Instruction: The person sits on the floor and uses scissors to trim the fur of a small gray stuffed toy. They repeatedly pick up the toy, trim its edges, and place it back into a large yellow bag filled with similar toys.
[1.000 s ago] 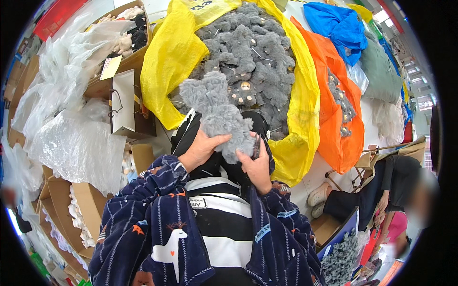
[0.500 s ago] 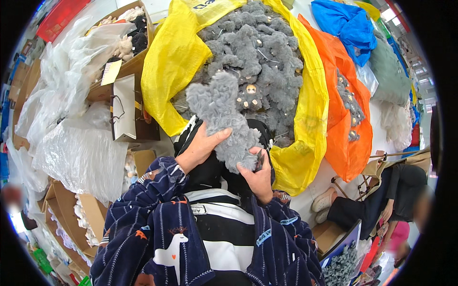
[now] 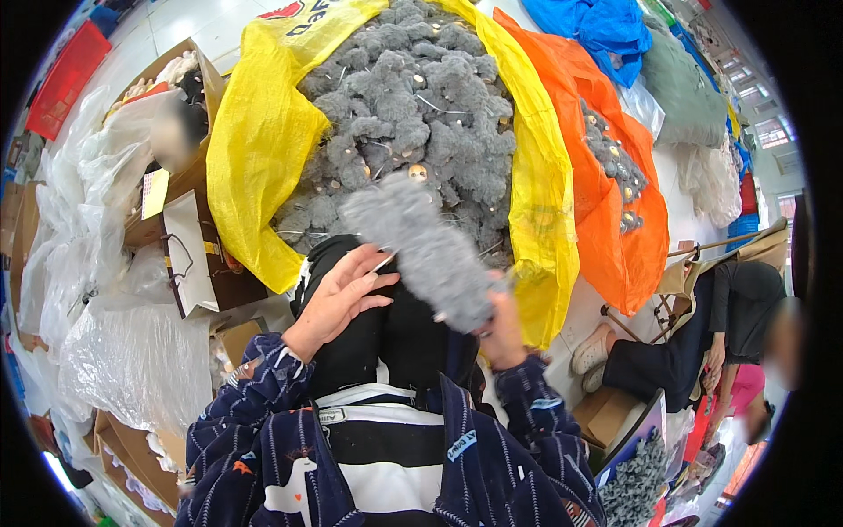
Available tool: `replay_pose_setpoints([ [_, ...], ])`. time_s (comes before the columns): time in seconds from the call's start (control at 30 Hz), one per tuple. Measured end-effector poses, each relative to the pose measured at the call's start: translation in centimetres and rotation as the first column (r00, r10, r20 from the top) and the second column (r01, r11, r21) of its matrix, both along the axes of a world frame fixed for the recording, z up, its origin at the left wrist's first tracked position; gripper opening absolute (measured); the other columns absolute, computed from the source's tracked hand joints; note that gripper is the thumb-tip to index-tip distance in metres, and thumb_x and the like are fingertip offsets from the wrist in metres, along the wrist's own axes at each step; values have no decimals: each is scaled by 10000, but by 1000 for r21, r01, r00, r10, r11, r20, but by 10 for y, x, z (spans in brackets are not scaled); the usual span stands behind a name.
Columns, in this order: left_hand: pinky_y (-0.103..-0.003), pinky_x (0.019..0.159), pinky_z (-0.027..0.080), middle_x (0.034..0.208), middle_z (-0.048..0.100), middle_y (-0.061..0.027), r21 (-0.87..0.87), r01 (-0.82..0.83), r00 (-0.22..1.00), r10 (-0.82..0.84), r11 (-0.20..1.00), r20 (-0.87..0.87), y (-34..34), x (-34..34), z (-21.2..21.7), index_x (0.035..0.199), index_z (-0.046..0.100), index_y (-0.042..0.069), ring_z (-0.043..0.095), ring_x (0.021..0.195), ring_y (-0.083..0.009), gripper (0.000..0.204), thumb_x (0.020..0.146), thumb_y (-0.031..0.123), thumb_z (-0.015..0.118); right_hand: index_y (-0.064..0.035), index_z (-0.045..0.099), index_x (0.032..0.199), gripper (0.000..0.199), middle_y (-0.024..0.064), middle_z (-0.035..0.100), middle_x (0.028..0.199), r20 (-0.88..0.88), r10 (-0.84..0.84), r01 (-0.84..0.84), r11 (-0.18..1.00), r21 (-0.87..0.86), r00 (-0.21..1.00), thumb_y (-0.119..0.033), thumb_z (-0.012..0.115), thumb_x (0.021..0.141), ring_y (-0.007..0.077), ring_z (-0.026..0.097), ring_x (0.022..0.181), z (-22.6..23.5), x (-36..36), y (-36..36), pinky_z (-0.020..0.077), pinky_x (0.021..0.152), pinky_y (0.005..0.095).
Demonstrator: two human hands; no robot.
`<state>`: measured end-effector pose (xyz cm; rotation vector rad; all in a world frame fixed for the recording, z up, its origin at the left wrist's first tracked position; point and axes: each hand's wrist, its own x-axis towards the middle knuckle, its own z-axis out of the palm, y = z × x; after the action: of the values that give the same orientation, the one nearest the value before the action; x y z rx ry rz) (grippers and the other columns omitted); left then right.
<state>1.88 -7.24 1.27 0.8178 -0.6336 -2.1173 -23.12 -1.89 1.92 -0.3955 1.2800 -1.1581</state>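
Note:
A grey furry plush toy (image 3: 421,250) hangs tilted over my lap, smeared by motion. My right hand (image 3: 503,332) grips its lower end; those fingers are partly blurred. Apart from the toy, to its left, my left hand (image 3: 341,294) has its fingers spread. A thin white sliver shows by the left fingertips, too small to name. Just beyond the toy, a heap of similar grey plush toys (image 3: 413,105) fills a yellow woven sack (image 3: 255,167), some with small pale faces showing.
An orange sack (image 3: 606,237) with more grey toys lies right of the yellow one. Cardboard boxes and clear plastic sheeting (image 3: 140,351) crowd the left, beside a white-and-brown paper bag (image 3: 189,255). A seated person (image 3: 676,351) is at the right.
My left hand has let go of the plush toy and drawn away to the left. My right hand still holds the toy, now blurred. The whole view has shifted.

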Motion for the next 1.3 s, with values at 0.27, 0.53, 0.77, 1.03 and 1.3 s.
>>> replay_pose_setpoints([
  [0.27,-358,901,447,1250,465,-156,-79,81,977,-94,994,-189,-14,4,1,1246,406,34,498,1130,-249,324,930,100,440,-139,524,1107,276,13,578,1002,-128,-596,461,724,-514,793,-296,551,882,24,390,487,-31,-163,-95,322,409,164],
  [0.53,-414,912,426,1168,498,-205,42,184,965,-172,982,-200,-22,13,10,1185,426,28,509,1099,-303,326,916,201,490,-123,594,1055,300,142,645,803,-929,232,-416,904,97,288,-237,631,780,321,624,765,-202,-30,-181,483,646,411],
  [0.77,-453,918,404,1164,488,-222,148,142,963,-102,979,-247,-21,29,24,1177,444,58,496,1103,-337,311,902,195,489,-115,525,939,213,177,625,702,-953,299,-453,844,287,-45,-216,584,761,365,616,682,-266,-6,-211,473,610,468],
  [1.03,-411,945,395,1235,457,-200,43,118,983,-110,992,-147,-10,28,25,1267,376,17,470,1150,-293,390,928,197,443,-36,533,932,228,121,628,737,-830,-14,-346,905,-248,558,-108,632,739,186,618,630,-156,8,-192,474,587,319],
  [1.3,-292,893,406,1296,413,-103,-74,-14,968,33,997,249,3,1,9,1378,228,21,442,1145,-171,558,920,196,493,-52,541,879,246,-3,543,701,-727,-129,-466,690,-555,675,9,684,688,37,457,536,-7,35,-64,382,481,189],
])
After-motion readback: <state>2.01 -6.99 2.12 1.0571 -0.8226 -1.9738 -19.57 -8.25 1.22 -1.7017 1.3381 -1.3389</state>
